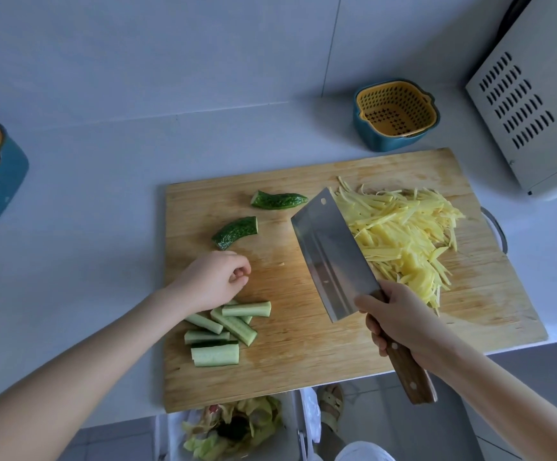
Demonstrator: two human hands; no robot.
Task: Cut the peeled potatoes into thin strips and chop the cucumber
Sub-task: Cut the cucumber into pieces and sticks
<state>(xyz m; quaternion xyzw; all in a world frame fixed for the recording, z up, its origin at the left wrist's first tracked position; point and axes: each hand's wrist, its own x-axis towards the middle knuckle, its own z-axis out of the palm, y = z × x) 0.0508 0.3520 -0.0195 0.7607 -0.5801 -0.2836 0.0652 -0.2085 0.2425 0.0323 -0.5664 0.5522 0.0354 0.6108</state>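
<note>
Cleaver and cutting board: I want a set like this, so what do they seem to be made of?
The cleaver blade looks like brushed steel: grey, with a dull sheen and a small hole near its far corner. Its handle looks like brown wood with pale rivets, held in the right hand. The cutting board looks like pale unvarnished wood, possibly bamboo: fine parallel grain and joined strips.

One wooden cutting board (303, 354) on the desk (104, 168). One cleaver (332, 257). One heap of potato strips (403, 234), too many to count. Two dark green cucumber end pieces (278, 200) near the far edge of the board. About six pale cut cucumber sticks (225, 331) in a loose pile; exact number unclear where overlapping. Two blue-and-yellow colander baskets (395, 114), one at each side. One grey vented appliance (533, 104). One waste bin (233, 427) below. Two hands (217, 277).
</note>
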